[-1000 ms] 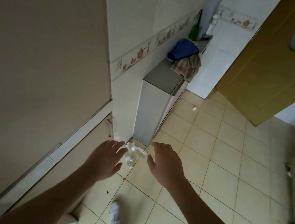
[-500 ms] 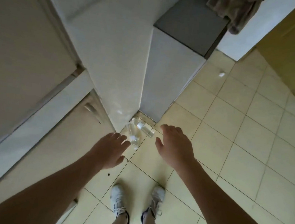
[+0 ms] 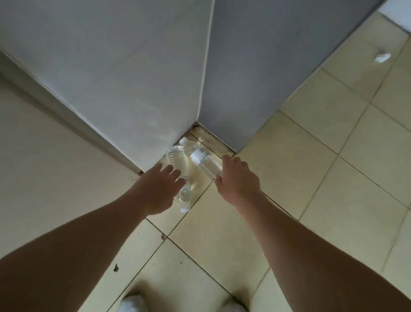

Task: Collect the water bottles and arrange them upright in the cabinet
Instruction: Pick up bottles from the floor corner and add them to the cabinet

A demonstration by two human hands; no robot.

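Wedged between the wall (image 3: 108, 60) and the grey unit (image 3: 269, 62), the bottles (image 3: 206, 164) lie crossed on the floor (image 3: 320, 190), so your released left hand (image 3: 158, 190) and right hand (image 3: 238, 181), neither yet gripping, may send them rolling.

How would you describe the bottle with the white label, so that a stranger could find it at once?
Find the floor corner where the white wall meets the grey cabinet side. Two clear bottles lie there; this bottle is the right one, at the right hand. Only it shows a white label band, unlike the bottle beside it.
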